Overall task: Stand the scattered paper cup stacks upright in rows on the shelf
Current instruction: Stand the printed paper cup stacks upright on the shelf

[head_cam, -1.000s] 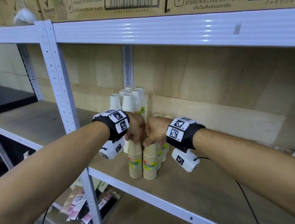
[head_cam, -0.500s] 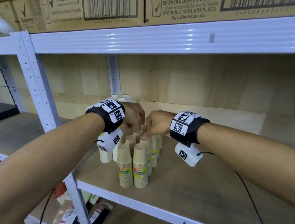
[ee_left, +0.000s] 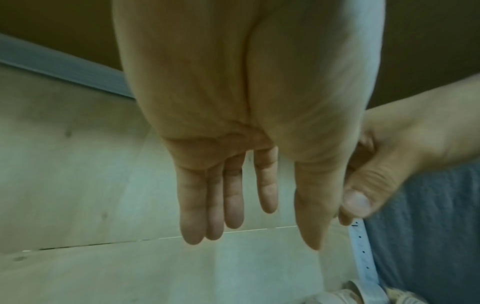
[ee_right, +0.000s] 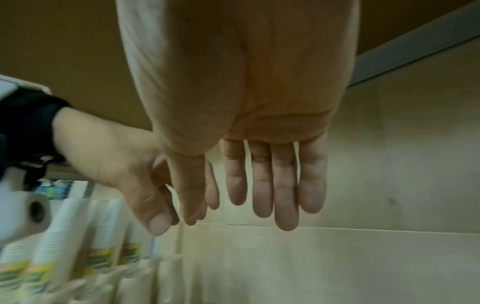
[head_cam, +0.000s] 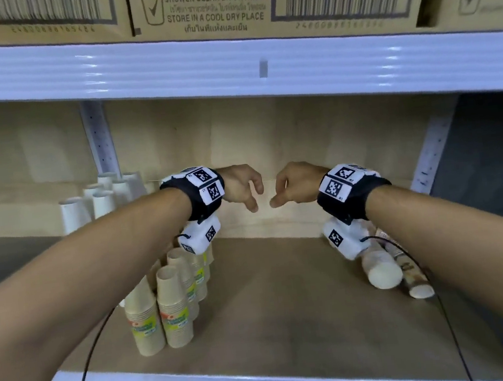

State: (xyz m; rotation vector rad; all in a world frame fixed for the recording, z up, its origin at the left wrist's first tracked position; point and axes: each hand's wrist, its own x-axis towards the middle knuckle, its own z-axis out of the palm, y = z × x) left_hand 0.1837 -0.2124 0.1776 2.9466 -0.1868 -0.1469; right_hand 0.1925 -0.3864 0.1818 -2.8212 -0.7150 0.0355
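head view, both hands (head_cam: 270,189) empty, cup stacks (head_cam: 170,296) upright

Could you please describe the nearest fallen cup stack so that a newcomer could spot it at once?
Start at the shelf board and look to its right side. Two stacks lie there; the fallen cup stack is the left, thicker one, its round pale end facing you, unlike the upright printed cups at left.

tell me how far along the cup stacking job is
Done: printed stacks stand upright in rows at the shelf's left, white stacks behind them. In hand: nothing; left hand and right hand hang open above the shelf. Left: two stacks lying on their sides at the right.
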